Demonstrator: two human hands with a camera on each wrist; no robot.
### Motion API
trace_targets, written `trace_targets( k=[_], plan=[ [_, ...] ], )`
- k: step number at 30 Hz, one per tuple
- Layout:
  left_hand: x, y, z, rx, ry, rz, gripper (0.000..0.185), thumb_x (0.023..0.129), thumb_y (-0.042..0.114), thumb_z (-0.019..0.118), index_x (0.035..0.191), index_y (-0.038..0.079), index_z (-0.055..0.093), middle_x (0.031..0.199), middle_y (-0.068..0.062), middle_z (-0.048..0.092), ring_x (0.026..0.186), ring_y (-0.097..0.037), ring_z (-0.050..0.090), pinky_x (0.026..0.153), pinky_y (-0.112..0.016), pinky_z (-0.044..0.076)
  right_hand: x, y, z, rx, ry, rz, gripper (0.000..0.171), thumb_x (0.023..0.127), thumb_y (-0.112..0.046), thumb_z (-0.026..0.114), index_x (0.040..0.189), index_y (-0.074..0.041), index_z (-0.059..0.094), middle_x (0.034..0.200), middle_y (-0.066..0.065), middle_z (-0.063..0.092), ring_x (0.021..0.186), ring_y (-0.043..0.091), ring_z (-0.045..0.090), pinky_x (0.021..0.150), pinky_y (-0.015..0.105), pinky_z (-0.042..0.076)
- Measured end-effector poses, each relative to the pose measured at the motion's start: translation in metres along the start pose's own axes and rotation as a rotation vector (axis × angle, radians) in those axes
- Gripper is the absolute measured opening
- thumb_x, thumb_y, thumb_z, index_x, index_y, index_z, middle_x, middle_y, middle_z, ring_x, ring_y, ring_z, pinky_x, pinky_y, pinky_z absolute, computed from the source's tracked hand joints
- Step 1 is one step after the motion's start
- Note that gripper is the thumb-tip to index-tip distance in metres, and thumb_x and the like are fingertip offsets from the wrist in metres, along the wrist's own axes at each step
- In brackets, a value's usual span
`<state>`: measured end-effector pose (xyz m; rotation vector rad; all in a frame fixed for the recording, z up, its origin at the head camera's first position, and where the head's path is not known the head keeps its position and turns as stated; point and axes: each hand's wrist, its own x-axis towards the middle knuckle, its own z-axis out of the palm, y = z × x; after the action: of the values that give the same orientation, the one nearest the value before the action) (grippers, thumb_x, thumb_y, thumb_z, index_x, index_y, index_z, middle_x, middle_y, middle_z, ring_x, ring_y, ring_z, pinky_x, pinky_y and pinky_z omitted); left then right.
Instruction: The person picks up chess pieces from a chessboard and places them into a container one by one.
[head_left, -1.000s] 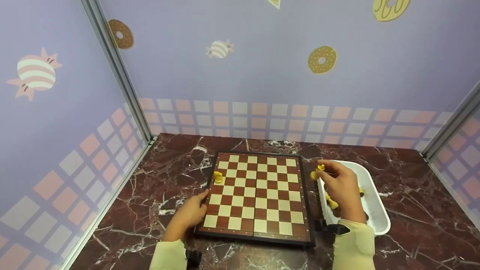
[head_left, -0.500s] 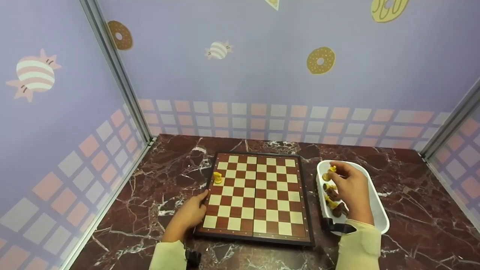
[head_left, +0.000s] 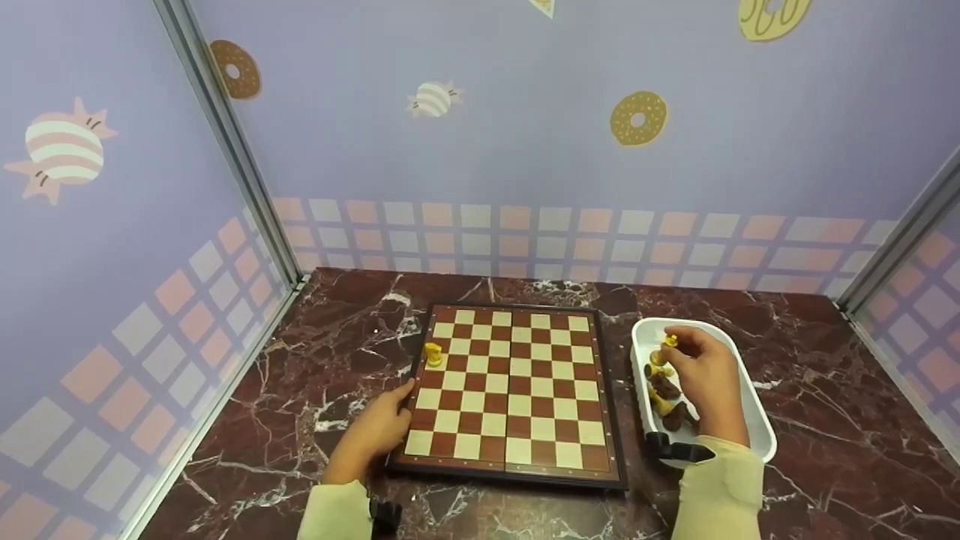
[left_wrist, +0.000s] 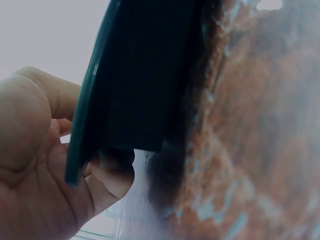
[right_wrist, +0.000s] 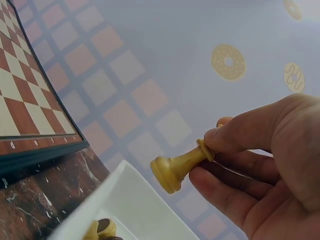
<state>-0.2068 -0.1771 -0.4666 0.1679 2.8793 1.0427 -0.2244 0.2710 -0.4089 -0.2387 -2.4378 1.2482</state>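
Note:
In the head view, a red-and-cream chessboard (head_left: 517,375) lies open flat on the table. My left hand (head_left: 375,424) grips its left edge; in the left wrist view the thumb is on one side of the dark board edge (left_wrist: 140,75) and a finger on the other. A yellow knight (head_left: 433,355) stands on a square near that left edge. Over the white tray, my right hand (head_left: 709,379) pinches a yellow chess piece (right_wrist: 172,170) near its top, with its round base sticking out. Fingers hide that piece's head.
To the right of the board is a white tray (head_left: 759,412) with several yellow and brown chess pieces (head_left: 664,401) lying in it. Marbled dark red tabletop (head_left: 337,315) surrounds both. A patterned wall (head_left: 525,150) rises behind the table.
My right hand has shifted right with the yellow chess piece, from the gap beside the board to over the tray. My left hand stays at the board's edge.

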Motion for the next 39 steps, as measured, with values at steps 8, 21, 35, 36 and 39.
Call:
trace_targets(
  k=[8, 21, 35, 36, 39],
  plan=[
    [0.0, 0.0, 0.0, -0.001, -0.006, -0.009, 0.058, 0.088, 0.002, 0.046, 0.146, 0.001, 0.042, 0.138, -0.029, 0.051, 0.111, -0.03, 0.058, 0.089, -0.047, 0.047, 0.001, 0.008, -0.005, -0.036, -0.021, 0.013, 0.03, 0.084, -0.008, 0.067, 0.114, -0.005, 0.07, 0.102, 0.015, 0.07, 0.08, 0.0, 0.054, 0.074, 0.015, 0.042],
    [0.0, 0.0, 0.0, -0.009, 0.004, 0.004, 0.057, 0.088, 0.003, 0.046, 0.146, 0.001, 0.042, 0.138, -0.029, 0.051, 0.11, -0.032, 0.059, 0.09, -0.048, 0.047, 0.0, 0.005, -0.011, -0.075, -0.023, 0.007, 0.029, 0.088, -0.017, 0.067, 0.115, -0.006, 0.07, 0.106, 0.015, 0.071, 0.093, 0.018, 0.06, 0.078, 0.022, 0.043],
    [-0.001, 0.001, -0.001, -0.008, -0.017, -0.006, 0.058, 0.089, 0.002, 0.046, 0.146, 0.002, 0.041, 0.138, -0.029, 0.051, 0.09, -0.028, 0.06, 0.078, -0.041, 0.046, -0.003, -0.006, -0.004, -0.078, -0.048, -0.026, 0.028, 0.091, -0.019, 0.064, 0.115, -0.007, 0.07, 0.11, 0.015, 0.072, 0.104, 0.026, 0.064, 0.085, 0.034, 0.045],
    [-0.001, 0.001, -0.002, -0.012, -0.017, -0.009, 0.058, 0.089, 0.002, 0.046, 0.147, 0.002, 0.041, 0.138, -0.029, 0.051, 0.09, -0.028, 0.059, 0.078, -0.042, 0.046, -0.004, -0.007, -0.003, -0.079, -0.052, -0.03, 0.028, 0.091, -0.019, 0.064, 0.115, -0.007, 0.07, 0.111, 0.015, 0.071, 0.104, 0.027, 0.064, 0.086, 0.035, 0.045],
    [-0.001, 0.001, -0.001, -0.015, -0.01, -0.01, 0.058, 0.089, 0.002, 0.046, 0.146, 0.002, 0.041, 0.138, -0.028, 0.051, 0.097, -0.028, 0.059, 0.083, -0.044, 0.046, -0.004, -0.009, -0.002, -0.08, -0.06, -0.037, 0.028, 0.091, -0.019, 0.064, 0.115, -0.007, 0.07, 0.111, 0.015, 0.072, 0.104, 0.028, 0.064, 0.087, 0.037, 0.045]
  ],
)
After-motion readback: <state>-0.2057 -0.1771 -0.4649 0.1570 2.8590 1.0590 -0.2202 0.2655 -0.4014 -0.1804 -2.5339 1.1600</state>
